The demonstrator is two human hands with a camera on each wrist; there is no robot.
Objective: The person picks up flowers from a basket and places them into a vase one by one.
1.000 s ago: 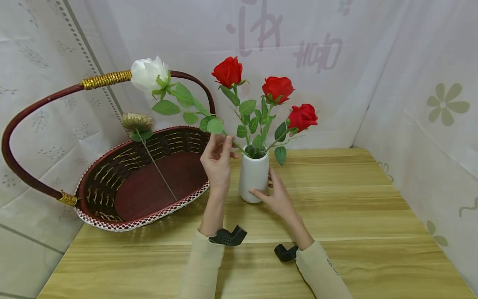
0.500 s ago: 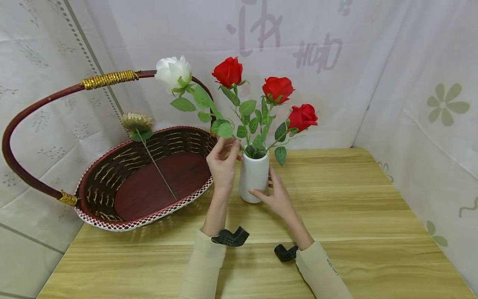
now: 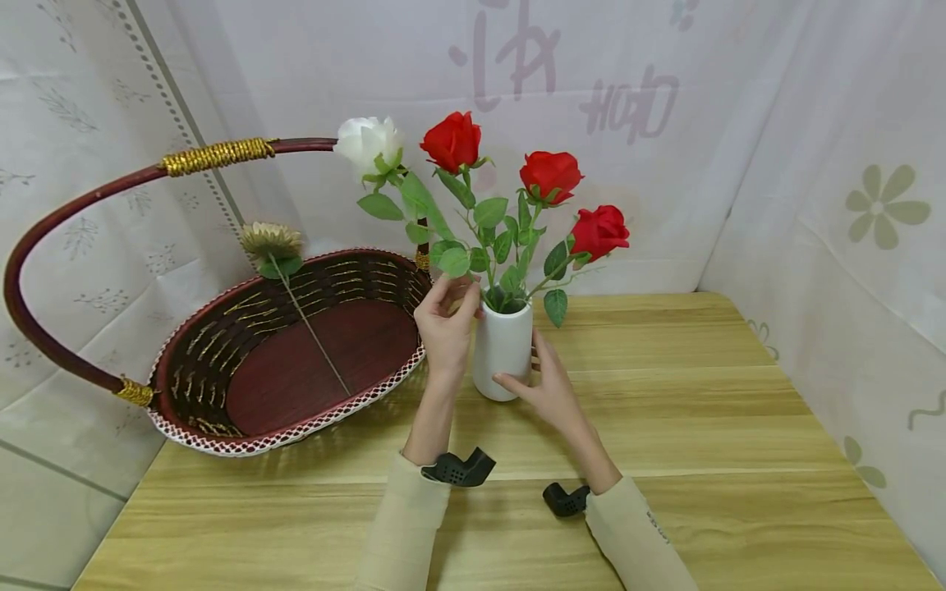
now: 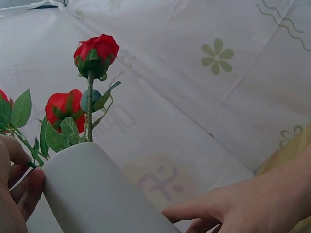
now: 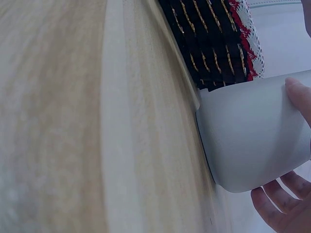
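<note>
A white artificial rose (image 3: 369, 146) leans left, its stem pinched low between the thumb and fingers of my left hand (image 3: 446, 332). That hand is right at the mouth of the white vase (image 3: 502, 353); in the left wrist view the fingertips (image 4: 35, 182) meet at the vase's rim. Three red roses stand in the vase: a tall one (image 3: 452, 141), a middle one (image 3: 551, 175) and a lower one (image 3: 599, 233) tilted right. My right hand (image 3: 550, 390) holds the vase low on its right side, thumb in front and fingers behind. The vase stands upright on the table.
At the left stands a dark red woven basket (image 3: 266, 390) with a tall arched handle (image 3: 29, 246). A beige flower (image 3: 271, 240) on a thin stem leans across it. The wooden table (image 3: 702, 435) meets patterned white curtains (image 3: 665, 205) behind.
My left hand has moved right and slightly down to the vase's mouth, and the white rose has swung right toward the red ones. My right hand and the vase have stayed put.
</note>
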